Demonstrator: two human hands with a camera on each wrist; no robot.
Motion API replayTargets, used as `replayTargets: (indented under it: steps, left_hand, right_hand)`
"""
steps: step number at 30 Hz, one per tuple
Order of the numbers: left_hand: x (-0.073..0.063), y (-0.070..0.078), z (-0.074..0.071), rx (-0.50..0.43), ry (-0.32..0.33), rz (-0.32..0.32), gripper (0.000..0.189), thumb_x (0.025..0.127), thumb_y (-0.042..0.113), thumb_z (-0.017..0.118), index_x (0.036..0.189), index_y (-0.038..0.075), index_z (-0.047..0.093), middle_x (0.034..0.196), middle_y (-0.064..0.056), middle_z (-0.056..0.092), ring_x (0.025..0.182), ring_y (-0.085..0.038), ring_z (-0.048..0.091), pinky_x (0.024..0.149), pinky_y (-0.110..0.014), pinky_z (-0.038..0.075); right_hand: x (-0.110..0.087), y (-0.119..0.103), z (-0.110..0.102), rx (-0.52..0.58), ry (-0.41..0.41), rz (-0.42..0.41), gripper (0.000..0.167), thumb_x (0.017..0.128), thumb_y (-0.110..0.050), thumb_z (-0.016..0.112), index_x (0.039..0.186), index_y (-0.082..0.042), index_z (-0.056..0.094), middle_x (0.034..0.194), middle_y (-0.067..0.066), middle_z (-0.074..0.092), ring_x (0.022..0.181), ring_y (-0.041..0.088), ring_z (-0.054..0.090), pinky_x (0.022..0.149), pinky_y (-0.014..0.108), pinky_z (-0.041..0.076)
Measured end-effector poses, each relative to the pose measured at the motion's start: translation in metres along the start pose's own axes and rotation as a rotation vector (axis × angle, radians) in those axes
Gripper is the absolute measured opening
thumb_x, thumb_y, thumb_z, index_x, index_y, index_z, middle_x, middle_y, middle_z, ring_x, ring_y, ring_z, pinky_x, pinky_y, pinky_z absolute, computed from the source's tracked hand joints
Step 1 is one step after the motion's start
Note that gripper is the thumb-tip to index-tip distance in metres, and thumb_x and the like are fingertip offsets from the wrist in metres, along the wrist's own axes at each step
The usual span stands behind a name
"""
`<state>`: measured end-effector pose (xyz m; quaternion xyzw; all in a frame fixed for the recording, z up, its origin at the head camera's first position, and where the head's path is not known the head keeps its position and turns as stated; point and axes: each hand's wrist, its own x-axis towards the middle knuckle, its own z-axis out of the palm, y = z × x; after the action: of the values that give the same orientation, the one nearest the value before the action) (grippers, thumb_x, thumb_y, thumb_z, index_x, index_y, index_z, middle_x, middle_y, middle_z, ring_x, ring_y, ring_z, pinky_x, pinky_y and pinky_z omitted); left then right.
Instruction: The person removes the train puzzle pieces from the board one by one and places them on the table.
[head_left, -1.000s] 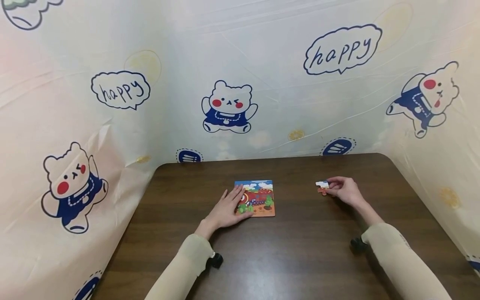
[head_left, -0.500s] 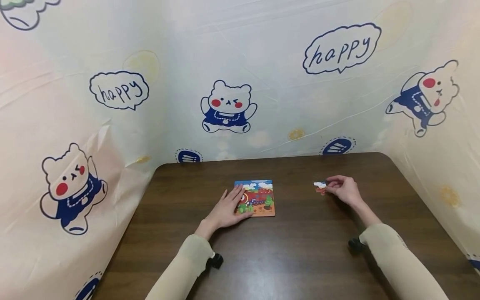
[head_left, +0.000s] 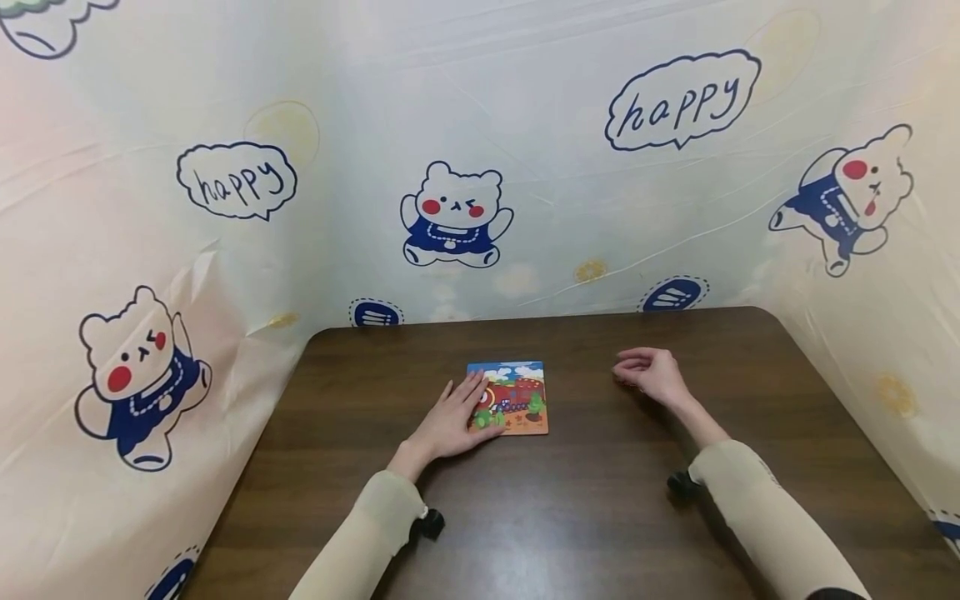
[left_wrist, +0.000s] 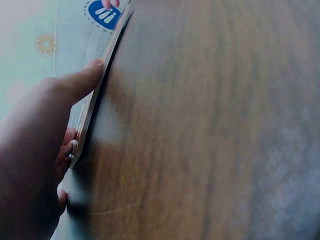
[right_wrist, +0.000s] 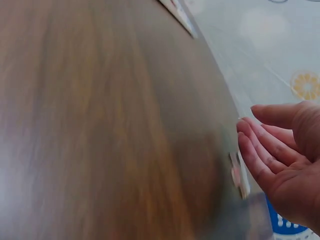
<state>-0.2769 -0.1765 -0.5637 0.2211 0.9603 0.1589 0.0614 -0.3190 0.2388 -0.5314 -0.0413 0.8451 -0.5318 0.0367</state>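
Observation:
My left hand (head_left: pixel 447 421) rests on the left part of a square picture puzzle (head_left: pixel 519 393), its fingers spread and the thumb along the near edge. The picture has a red train, green plants and a blue sky. Seen edge-on in the left wrist view, the puzzle (left_wrist: pixel 91 107) is a thin board under the hand. To the right, my right hand (head_left: pixel 651 375) hovers low over the table, fingers loosely bent. The right wrist view has a gap between thumb and fingers, and a small puzzle piece (right_wrist: pixel 239 175) at table level just past the fingers. That piece is hidden under the hand in the head view.
Both things are on a dark brown wooden table (head_left: pixel 525 517) with rounded far corners. A pale printed sheet (head_left: pixel 555 217) with bears and "happy" bubbles hangs behind and at the sides. Each sleeve cuff has a black device (head_left: pixel 431 523) by the wrist.
My right hand has stopped pinching the puzzle piece and shifted left over it, covering it from the head camera. The left hand stays on the puzzle.

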Motion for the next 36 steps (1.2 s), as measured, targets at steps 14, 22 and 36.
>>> replayTargets:
  steps: [14,22,36]
  left_hand:
    - [0.000,0.000,-0.003,-0.013,0.000,0.002,0.103,0.101,0.074,0.060,0.177,0.016,0.023,0.187,-0.004,0.016,0.175,-0.026,0.015,0.142,-0.060,0.012]
    - [0.000,0.001,-0.003,-0.017,-0.014,-0.004,0.102,0.101,0.076,0.058,0.177,0.017,0.023,0.187,-0.003,0.016,0.175,-0.025,0.016,0.141,-0.060,0.012]
    - [0.001,-0.002,-0.001,-0.029,-0.014,0.026,0.096,0.102,0.075,0.057,0.176,0.022,0.027,0.187,-0.003,0.015,0.175,-0.027,0.015,0.141,-0.063,0.011]
  right_hand:
    - [0.024,-0.037,0.061,0.021,-0.170,-0.040,0.040,0.106,-0.007,0.073,0.139,0.014,0.066,0.126,0.030,0.078,0.110,0.034,0.082,0.095,0.041,0.068]
    - [0.034,-0.054,0.096,-0.016,-0.225,-0.087,0.035,0.105,-0.005,0.073,0.137,0.010,0.070,0.125,0.027,0.080,0.117,0.040,0.079,0.096,0.045,0.067]
    - [0.042,-0.059,0.126,-0.050,-0.270,-0.079,0.033,0.105,-0.009,0.075,0.134,0.006,0.073,0.127,0.023,0.080,0.122,0.037,0.078,0.106,0.048,0.064]
